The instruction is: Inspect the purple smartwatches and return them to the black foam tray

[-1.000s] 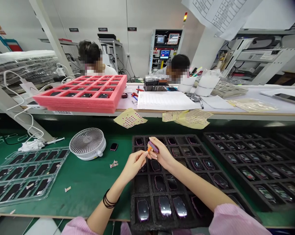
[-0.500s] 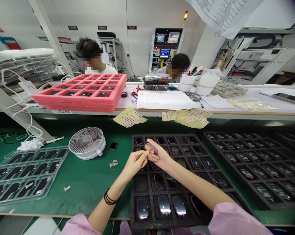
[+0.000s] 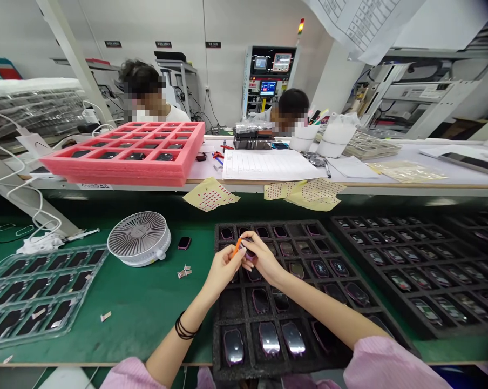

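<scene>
My left hand [image 3: 224, 266] is closed on a thin orange tool [image 3: 238, 246], perhaps a pry stick, tilted with one end pointing up. Beside it, my right hand [image 3: 265, 260] holds a small purple-rimmed smartwatch body [image 3: 249, 253], mostly covered by the fingers. Both hands meet above the dark foam tray [image 3: 230, 305], whose cells hold several purple-framed watch bodies [image 3: 269, 339]. One more watch body [image 3: 184, 243] lies alone on the green mat, left of the tray.
A white fan [image 3: 139, 239] stands left of my hands, near small paper scraps [image 3: 184, 272]. Further left lies a clear tray [image 3: 72, 316] of black parts. Another foam tray [image 3: 393, 296] is at right. A pink foam tray [image 3: 122, 177] sits on the shelf; two co-workers sit beyond.
The orange tool has swung from lying against the watch body to pointing upward. My right fingers have turned and curled further over the watch body. The view has shifted slightly.
</scene>
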`<state>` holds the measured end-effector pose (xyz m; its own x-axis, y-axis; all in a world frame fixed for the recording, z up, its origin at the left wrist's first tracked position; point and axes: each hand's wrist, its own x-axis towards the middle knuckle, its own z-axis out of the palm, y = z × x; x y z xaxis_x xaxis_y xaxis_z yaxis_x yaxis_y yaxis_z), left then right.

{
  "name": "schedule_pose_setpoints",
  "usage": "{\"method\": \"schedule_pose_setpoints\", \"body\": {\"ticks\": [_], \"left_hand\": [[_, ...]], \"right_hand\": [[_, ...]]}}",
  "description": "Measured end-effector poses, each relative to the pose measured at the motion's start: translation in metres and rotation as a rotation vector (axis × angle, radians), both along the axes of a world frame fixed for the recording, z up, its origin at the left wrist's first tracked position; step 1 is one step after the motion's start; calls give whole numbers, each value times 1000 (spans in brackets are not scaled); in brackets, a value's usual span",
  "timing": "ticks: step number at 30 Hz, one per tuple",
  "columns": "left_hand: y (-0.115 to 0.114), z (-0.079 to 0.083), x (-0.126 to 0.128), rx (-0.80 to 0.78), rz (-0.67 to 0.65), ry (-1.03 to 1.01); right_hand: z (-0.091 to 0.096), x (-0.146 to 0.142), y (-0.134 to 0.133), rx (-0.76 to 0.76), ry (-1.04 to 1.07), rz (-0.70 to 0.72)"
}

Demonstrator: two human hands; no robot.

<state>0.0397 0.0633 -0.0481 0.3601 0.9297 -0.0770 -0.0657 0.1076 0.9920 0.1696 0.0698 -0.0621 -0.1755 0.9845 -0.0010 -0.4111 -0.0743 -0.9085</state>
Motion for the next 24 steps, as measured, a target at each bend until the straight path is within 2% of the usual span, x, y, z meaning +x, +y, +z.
{"method": "schedule_pose_setpoints", "body": {"ticks": [2, 4, 7, 10, 12, 15, 18, 21, 24], "left_hand": [[1, -4, -5, -11, 3, 14], [4, -10, -20, 13, 18, 77], [8, -20, -55, 143, 82, 320], [11, -30, -88, 234, 160, 588], [10, -34, -103, 245, 194, 723], [7, -39, -114, 229, 210, 869], [7, -42, -119, 194, 213, 950], [8, -44, -122, 159, 203, 970], [9, -45, -123, 147, 229, 997]], "right_hand": [[-10, 19, 8, 98, -228, -103], [-18, 55, 23, 204, -621, -341], [-28, 125, 49, 187, -828, -540], [-39, 178, 68, 133, -1029, -593], [-47, 194, 75, 115, -1152, -555], [-56, 204, 76, 111, -1330, -509], [-58, 216, 72, 66, -1512, -580], [-58, 233, 67, -43, -1659, -675], [-58, 245, 63, -87, -1754, -683]]}}
